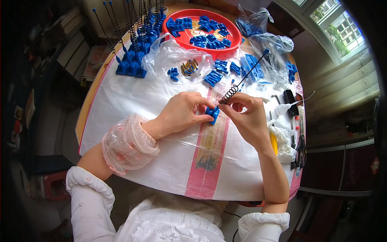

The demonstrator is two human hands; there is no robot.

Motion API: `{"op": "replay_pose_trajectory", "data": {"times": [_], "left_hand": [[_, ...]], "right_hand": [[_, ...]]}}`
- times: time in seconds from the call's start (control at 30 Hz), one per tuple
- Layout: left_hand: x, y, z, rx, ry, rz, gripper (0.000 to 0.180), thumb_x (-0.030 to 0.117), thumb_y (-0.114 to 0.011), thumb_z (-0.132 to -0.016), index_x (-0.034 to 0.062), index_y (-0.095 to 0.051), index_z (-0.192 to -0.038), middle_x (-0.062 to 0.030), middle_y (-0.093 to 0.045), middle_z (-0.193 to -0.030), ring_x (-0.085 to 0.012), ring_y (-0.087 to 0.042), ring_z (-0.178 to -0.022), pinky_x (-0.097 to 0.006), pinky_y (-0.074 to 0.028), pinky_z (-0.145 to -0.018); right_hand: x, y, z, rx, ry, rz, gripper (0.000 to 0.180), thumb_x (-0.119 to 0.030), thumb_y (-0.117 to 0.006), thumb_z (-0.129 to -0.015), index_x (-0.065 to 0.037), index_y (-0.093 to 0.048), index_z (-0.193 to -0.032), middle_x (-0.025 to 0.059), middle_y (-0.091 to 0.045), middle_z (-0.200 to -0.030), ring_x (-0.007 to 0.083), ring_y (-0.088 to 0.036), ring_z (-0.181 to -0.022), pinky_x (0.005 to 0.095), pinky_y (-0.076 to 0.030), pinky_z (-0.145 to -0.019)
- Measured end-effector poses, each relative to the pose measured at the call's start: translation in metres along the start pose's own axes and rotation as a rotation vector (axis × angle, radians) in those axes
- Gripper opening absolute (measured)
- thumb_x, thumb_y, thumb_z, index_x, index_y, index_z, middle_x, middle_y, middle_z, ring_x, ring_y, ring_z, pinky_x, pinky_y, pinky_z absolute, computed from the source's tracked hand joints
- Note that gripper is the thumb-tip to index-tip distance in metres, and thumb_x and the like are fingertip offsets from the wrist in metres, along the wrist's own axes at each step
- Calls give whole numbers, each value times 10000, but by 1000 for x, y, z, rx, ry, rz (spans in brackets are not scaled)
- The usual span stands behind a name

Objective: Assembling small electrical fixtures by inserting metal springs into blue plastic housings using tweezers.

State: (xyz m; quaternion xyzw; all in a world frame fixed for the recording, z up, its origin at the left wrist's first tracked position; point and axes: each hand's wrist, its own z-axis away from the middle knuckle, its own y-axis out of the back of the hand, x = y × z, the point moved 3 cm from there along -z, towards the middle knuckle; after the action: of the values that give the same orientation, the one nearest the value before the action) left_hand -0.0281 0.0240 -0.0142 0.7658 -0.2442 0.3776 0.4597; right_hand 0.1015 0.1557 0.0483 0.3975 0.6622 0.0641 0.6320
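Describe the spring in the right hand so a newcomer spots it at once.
From the big red tray at the far end, come down to the right hand. It pinches a black coiled spring whose thin rod slants up to a blue tip. Similar springs stand grouped at the far left; this one alone is held.

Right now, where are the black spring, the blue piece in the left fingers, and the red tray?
Black spring (229,94): head view, on its coils.
Blue piece (215,113): head view, on its visible side.
Red tray (209,52): head view, on its near wall.
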Motion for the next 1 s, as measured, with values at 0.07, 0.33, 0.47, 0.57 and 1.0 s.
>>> {"op": "replay_pose_trajectory", "data": {"times": [0.07,0.33,0.47,0.57,1.0], "left_hand": [[-1,0,0,-9,-5,5,270,191,-845,-754,114,-777,-1003,-16,-650,-762,-104,-523,-614,-262,-439,-588],[-2,0,-1,-21,-13,1,273,204,-838,-763,120,-777,-1016,-13,-644,-769,-102,-518,-617,-259,-435,-584],[-4,1,0,-18,-1,13,273,197,-838,-763,123,-778,-1018,-14,-642,-767,-99,-517,-618,-256,-435,-584],[-3,1,-1,-15,4,28,271,195,-838,-763,124,-779,-1018,-13,-644,-770,-97,-519,-621,-252,-436,-585],[-5,1,-1,-15,-13,5,275,211,-836,-763,122,-776,-1017,-16,-622,-747,-111,-517,-614,-266,-432,-590]], "right_hand": [[-2,0,0,2,-2,11,98,-57,-749,-804,35,-731,-831,69,-684,-741,92,-521,-620,261,-422,-569],[0,-1,0,12,28,21,102,-56,-750,-805,41,-727,-829,72,-680,-752,99,-519,-624,262,-421,-570],[0,-2,0,6,31,26,98,-57,-748,-808,37,-729,-829,74,-677,-750,102,-518,-631,266,-422,-577],[-2,-2,0,7,32,37,96,-58,-746,-809,34,-730,-830,75,-675,-747,106,-517,-636,270,-423,-582],[-2,-2,0,9,40,52,87,-44,-745,-800,37,-734,-831,87,-675,-747,115,-520,-629,276,-426,-582]]}}
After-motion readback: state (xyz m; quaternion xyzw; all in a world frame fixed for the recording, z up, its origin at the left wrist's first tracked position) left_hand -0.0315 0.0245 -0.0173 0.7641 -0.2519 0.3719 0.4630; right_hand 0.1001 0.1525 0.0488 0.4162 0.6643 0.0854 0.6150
